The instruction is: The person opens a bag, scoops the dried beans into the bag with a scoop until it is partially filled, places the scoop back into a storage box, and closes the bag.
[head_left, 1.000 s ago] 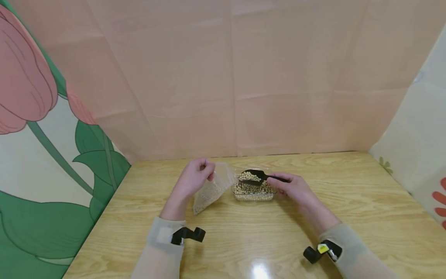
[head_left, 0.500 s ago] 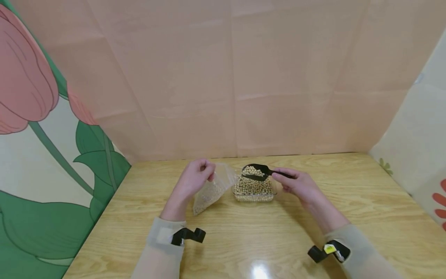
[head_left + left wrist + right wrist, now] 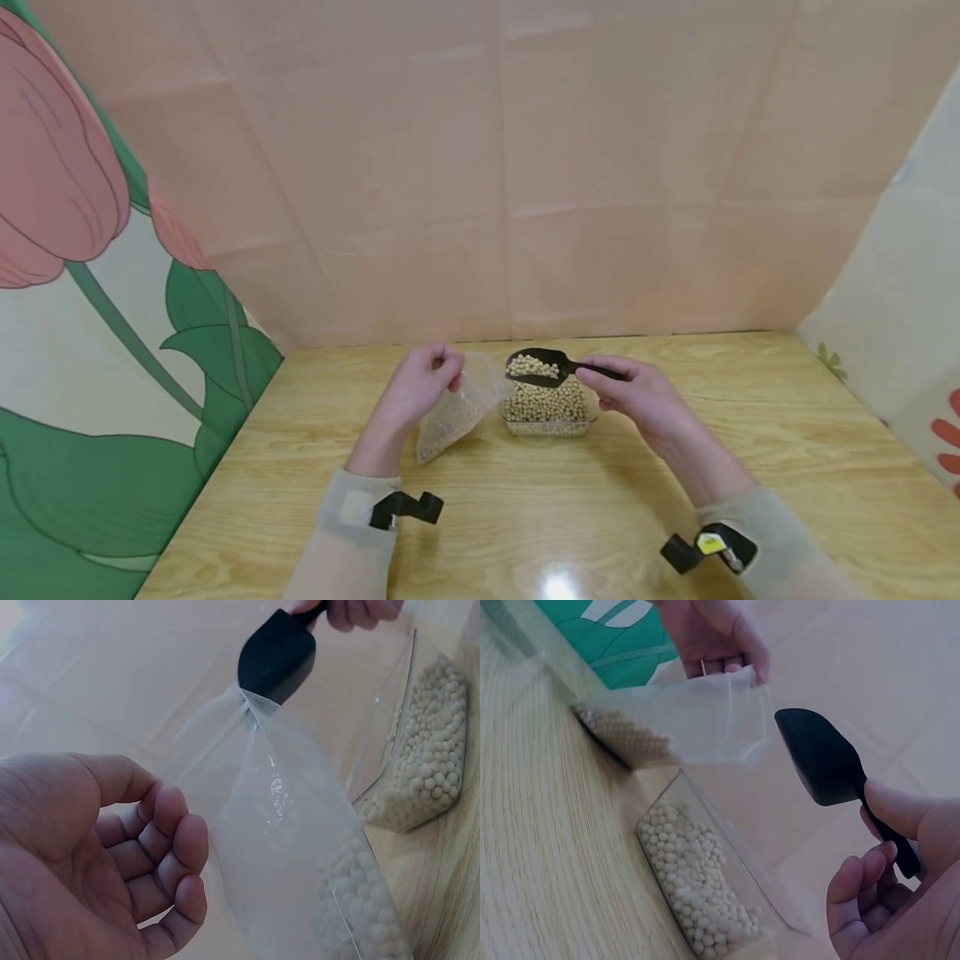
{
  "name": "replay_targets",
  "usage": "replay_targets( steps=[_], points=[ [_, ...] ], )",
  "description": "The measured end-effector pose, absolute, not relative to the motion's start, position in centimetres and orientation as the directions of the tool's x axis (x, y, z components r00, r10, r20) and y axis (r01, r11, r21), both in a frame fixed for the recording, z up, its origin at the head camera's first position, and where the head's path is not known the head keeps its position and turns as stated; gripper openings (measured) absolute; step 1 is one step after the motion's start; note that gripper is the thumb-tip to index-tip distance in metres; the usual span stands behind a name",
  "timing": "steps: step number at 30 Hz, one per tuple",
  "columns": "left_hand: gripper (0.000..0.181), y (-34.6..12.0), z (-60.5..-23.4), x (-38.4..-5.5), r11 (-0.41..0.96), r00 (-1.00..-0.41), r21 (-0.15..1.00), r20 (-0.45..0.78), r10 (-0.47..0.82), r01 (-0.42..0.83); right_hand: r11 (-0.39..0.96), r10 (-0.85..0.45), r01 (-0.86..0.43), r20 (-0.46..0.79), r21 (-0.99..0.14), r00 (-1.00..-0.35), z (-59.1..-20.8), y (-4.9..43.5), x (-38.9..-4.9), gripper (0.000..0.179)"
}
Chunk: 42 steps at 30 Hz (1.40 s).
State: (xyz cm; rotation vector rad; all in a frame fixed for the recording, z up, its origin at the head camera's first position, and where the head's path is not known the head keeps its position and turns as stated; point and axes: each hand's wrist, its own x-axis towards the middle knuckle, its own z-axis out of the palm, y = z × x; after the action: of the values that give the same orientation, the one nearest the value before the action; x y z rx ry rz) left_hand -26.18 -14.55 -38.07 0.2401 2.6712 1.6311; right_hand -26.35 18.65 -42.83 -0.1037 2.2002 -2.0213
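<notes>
My left hand (image 3: 423,379) pinches the upper edge of a clear plastic bag (image 3: 285,802), whose bottom corner holds pale round beads (image 3: 360,900). In my right hand (image 3: 633,396) is the handle of a black scoop (image 3: 551,367), gripped between thumb and fingers. A heap of beads (image 3: 532,366) fills the scoop's bowl. Its tip overlaps the bag's mouth in the left wrist view, while a small gap shows between them in the right wrist view. Below the scoop, a clear rectangular container (image 3: 739,862) filled with the same beads stands on the table.
The wood-grain table (image 3: 480,517) stretches out on both sides of the bag and container. A plain pink cloth (image 3: 495,183) hangs behind it. Panels with printed flowers (image 3: 60,150) stand to the left and right.
The loaded scoop has risen out of the beads in the container, then shifted left toward the bag's mouth. My left hand and the bag have stayed almost still.
</notes>
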Motion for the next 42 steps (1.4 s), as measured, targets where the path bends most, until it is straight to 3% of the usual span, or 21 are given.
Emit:
replay_targets(
  steps=[11, 21, 28, 42],
  points=[
    [0.027, -14.5, -38.2, -26.3, 0.453, -0.987, 0.880, 0.089, 0.134, 0.141, 0.129, -0.172, 0.024, -0.046, -0.991, -0.984, -42.7, 16.5, -26.5, 0.050],
    [0.027, -14.4, -38.2, -26.2, 0.453, -0.985, 0.878, 0.102, 0.137, 0.154, 0.295, -0.146, 0.012, -0.058, -0.955, -0.988, -41.9, 15.3, -26.4, 0.051],
    [0.027, -14.4, -38.1, -26.1, 0.459, -0.985, 0.875, 0.106, 0.135, 0.157, 0.371, -0.175, -0.034, -0.034, -0.928, -0.984, -41.0, 14.9, -26.3, 0.043],
    [0.026, -14.5, -38.0, -26.1, 0.478, -0.983, 0.862, 0.109, 0.149, 0.168, 0.546, -0.248, -0.290, 0.179, -0.786, -0.952, -39.4, 14.1, -26.0, 0.030]
  ],
)
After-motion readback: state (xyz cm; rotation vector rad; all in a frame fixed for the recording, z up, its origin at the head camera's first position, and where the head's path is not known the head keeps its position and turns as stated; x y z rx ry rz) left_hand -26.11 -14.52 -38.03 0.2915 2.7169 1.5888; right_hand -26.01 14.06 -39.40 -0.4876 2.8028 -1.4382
